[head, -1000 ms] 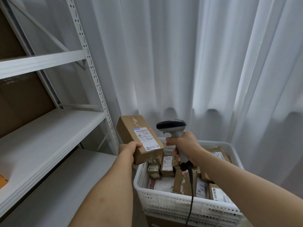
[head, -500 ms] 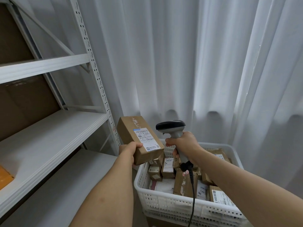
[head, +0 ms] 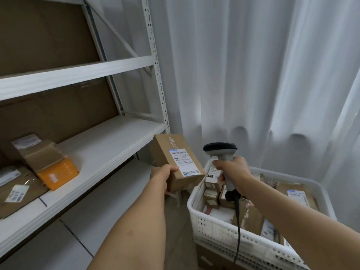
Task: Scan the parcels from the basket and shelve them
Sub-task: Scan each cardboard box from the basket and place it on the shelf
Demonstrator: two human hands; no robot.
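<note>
Since a second ago the view has been swung toward nine o'clock, so the shelf (head: pixel 109 145) and the parcels (head: pixel 44 162) already laid on it are now seen; the box (head: pixel 176 162) is kept gripped by the left hand (head: pixel 162 177) at the centre, label up; the scanner (head: pixel 221 152) is clasped by the right hand (head: pixel 232 169) at three o'clock of the box, over the basket (head: pixel 216 228); shelving is judged to be the step in hand. Bare board is left between the shelved parcels and the upright post (head: pixel 157 75); the shelf's front edge lies just beside the box at ten o'clock.
</note>
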